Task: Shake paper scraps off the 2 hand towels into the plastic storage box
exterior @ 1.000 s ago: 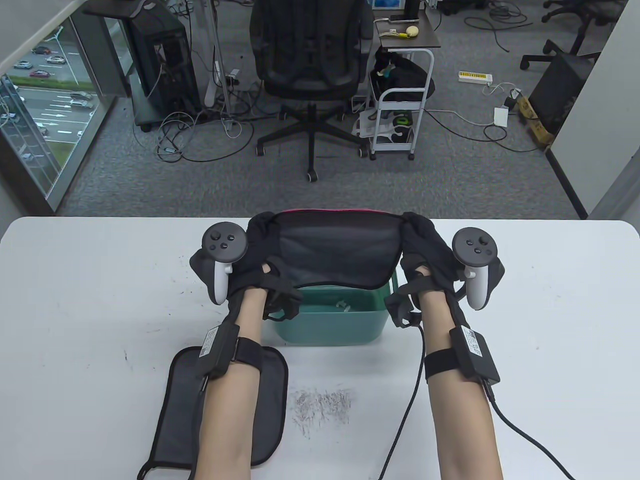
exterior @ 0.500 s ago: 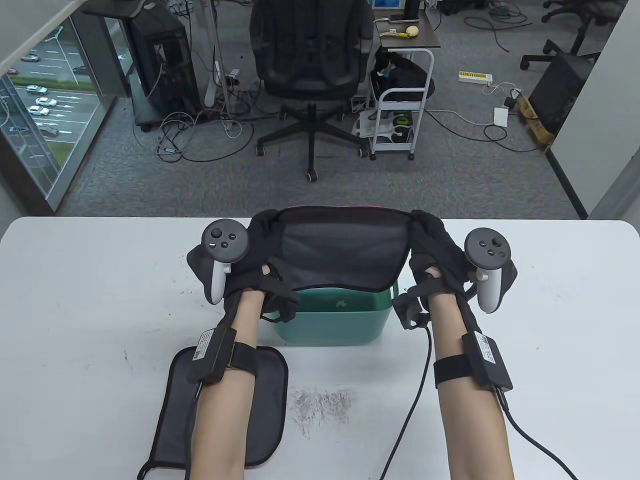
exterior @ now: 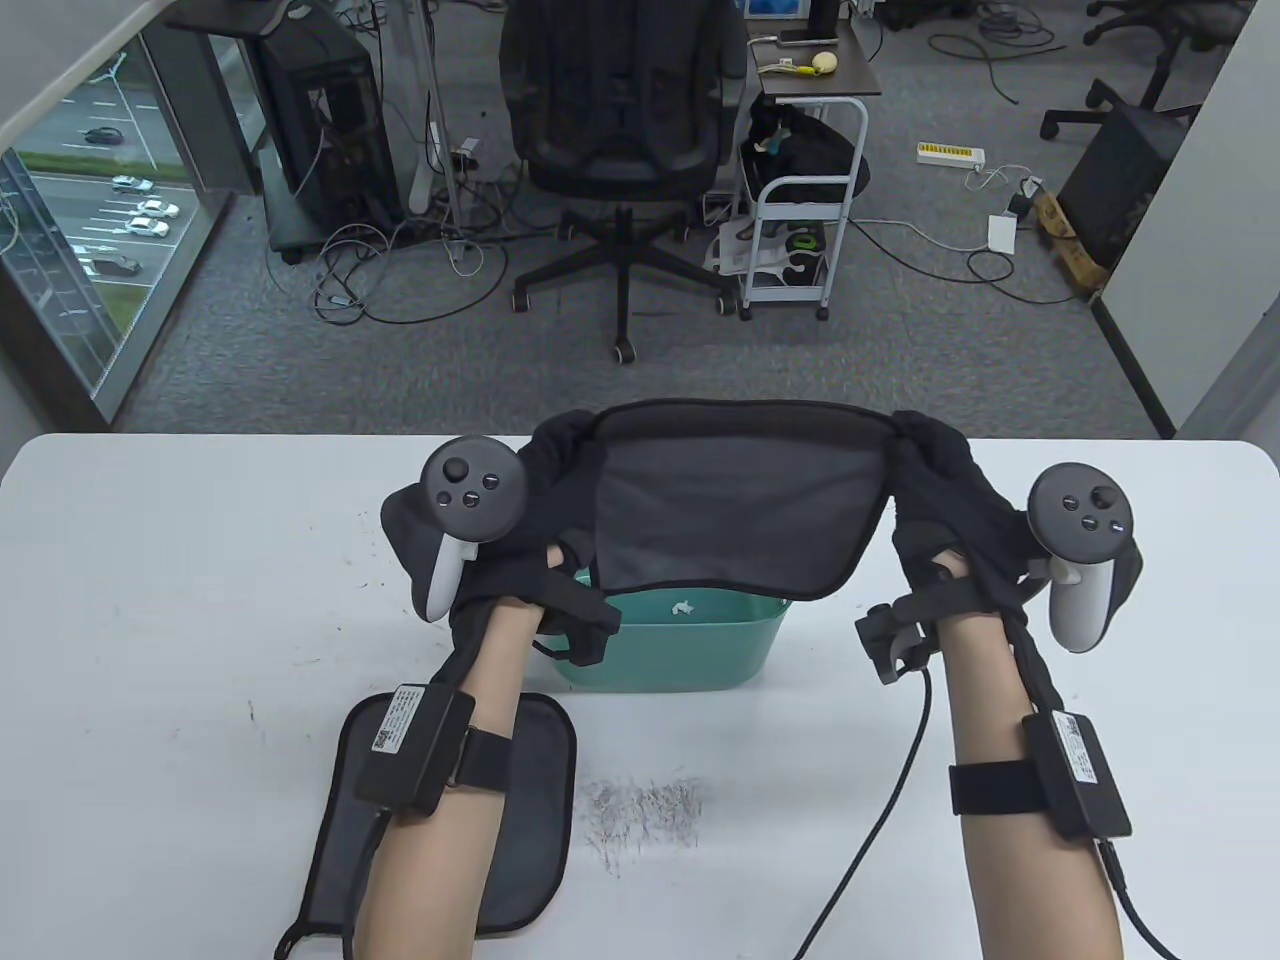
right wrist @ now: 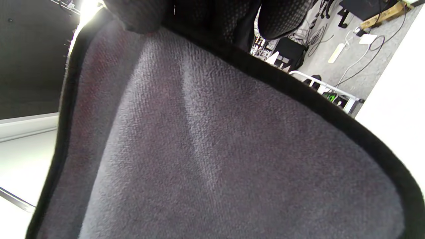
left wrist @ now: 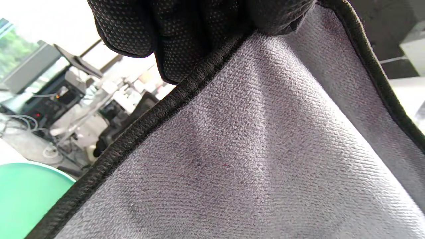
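I have the grey hand towel [exterior: 735, 500] stretched between both hands above the green plastic storage box [exterior: 680, 640], and over the last second it has gone from bunched and narrow to pulled wide and taut: my right hand [exterior: 940, 500] has swung out to the right and my left hand [exterior: 545, 490] has shifted a little right and up, so the cloth now spans further and its near edge hangs over the box's far side. Each hand is clenched on a top corner of the towel; the wrist views show gloved fingers [left wrist: 186, 36] pinching the black hem on the left and fingers [right wrist: 199, 16] curled over the hem on the right. One white paper scrap [exterior: 685, 606] lies inside the box. I read this as a snap of the shake, with the cloth face looking clean, so this towel seems nearly done. The second towel [exterior: 520, 800] lies flat at the near left, under my left forearm, not yet shaken.
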A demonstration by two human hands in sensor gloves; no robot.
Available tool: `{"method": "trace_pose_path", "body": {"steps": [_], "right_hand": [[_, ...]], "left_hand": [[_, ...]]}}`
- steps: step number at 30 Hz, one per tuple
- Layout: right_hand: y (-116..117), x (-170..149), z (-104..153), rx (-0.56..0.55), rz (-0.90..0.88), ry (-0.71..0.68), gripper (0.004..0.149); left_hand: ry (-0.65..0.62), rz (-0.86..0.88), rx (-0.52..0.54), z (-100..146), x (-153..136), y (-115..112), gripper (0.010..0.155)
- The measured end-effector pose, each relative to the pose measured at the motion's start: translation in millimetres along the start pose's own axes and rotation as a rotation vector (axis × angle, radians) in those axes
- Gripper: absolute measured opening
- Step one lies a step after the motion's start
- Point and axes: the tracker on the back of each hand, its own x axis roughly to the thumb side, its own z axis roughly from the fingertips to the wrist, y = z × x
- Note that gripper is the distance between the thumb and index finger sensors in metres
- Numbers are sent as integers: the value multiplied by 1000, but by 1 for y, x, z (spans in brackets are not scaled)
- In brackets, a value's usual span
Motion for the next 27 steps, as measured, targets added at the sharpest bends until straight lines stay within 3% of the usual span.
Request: {"method": "trace_pose_path", "body": {"steps": [6, 14, 23, 27], "right_hand": [[-26, -4, 19, -45, 72, -9, 37], [-59, -34, 48, -32, 90, 8, 38], [-79, -99, 83, 22, 117, 65, 38], [-86, -131, 100, 71, 106, 94, 38]], "left_hand": [[-58, -15, -62, 16, 17, -16, 40], [-126, 6, -167, 44, 17, -58, 40], [-162, 49, -292, 76, 1, -112, 40], [-169, 105, -405, 93, -13, -138, 40]]}}
